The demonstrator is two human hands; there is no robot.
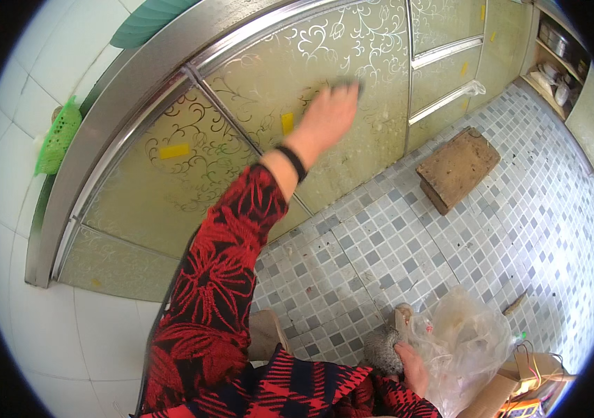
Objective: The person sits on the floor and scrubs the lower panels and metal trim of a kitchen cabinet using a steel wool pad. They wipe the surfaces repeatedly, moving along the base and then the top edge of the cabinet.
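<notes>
My left hand [331, 112], a black band on its wrist, reaches up to a frosted glass cabinet door [375, 123] with a shiny scroll-and-flower pattern. Its fingers are closed over a small dark pad [360, 89], blurred and mostly hidden by the hand. The pad appears to be against the glass. Low in the view, my right hand [414, 368] lies against a grey fuzzy thing [382, 349], perhaps footwear. Most of its fingers are hidden, so its grip is unclear. A clear plastic bag [466, 345] sits right beside this hand.
A wooden block stool [459, 167] stands on the mosaic-tiled floor [380, 240]. At lower right is an open cardboard box [490, 394] with wires. Drawers with metal handles [448, 52] adjoin the door. An open cupboard [558, 68] holds dishes. A green mesh basket [61, 138] sits on the counter edge.
</notes>
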